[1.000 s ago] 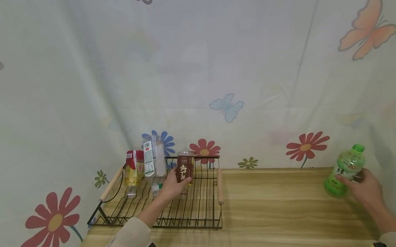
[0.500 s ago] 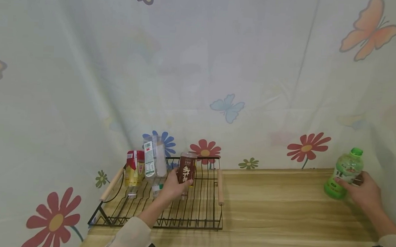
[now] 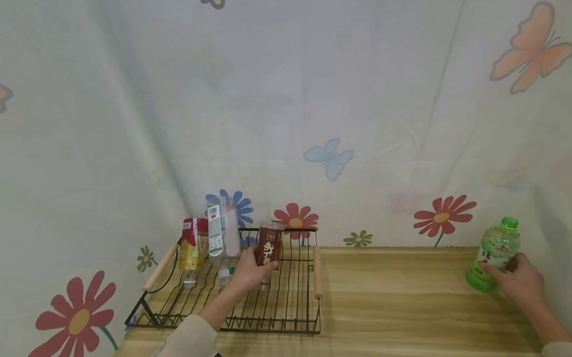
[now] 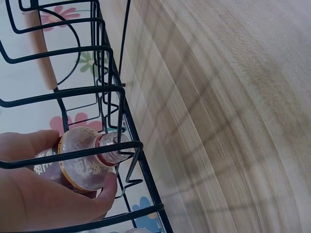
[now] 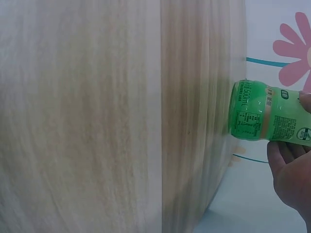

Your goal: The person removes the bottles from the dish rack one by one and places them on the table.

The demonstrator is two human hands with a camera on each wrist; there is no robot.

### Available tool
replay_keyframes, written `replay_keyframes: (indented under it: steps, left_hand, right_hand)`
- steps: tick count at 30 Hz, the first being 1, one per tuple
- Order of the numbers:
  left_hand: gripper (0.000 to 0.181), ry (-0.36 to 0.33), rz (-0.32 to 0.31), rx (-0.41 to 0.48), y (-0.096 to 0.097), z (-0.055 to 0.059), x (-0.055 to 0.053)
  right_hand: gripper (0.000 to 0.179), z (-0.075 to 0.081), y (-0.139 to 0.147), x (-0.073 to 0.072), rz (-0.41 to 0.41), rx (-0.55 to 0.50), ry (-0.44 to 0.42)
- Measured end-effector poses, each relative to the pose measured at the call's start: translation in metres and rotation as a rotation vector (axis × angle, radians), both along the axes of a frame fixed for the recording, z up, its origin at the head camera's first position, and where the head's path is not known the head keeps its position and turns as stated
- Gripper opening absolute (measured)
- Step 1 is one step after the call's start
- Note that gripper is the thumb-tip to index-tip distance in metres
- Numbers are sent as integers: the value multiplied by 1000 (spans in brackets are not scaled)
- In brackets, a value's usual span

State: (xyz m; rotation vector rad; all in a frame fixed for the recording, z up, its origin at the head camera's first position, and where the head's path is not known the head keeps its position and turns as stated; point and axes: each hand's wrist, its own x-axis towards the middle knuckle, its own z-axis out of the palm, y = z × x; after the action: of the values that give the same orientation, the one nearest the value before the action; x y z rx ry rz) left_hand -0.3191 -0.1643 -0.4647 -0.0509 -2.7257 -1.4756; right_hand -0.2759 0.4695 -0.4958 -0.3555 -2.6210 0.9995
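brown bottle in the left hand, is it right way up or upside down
Upside down: the brown bottle has its clear threaded neck pointing downward, below the left hand.

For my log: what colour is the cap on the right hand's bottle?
The cap is green, clearest in the head view.

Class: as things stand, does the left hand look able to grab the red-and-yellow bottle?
Probably not: the left hand grips the brown bottle, and in the head view the clear bottle stands between that hand and the red-and-yellow bottle.
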Motion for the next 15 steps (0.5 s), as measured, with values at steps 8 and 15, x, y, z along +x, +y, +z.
replay_keyframes:
  steps: [8,15]
  left_hand:
    - [74,1,8,-26,-1,-1,-1]
    - [77,9,15,-54,0,-4,-1]
  right_hand:
    - [91,0,1,-2,7,1,-36]
    - [92,-1,1,-3,-10,-8,-52]
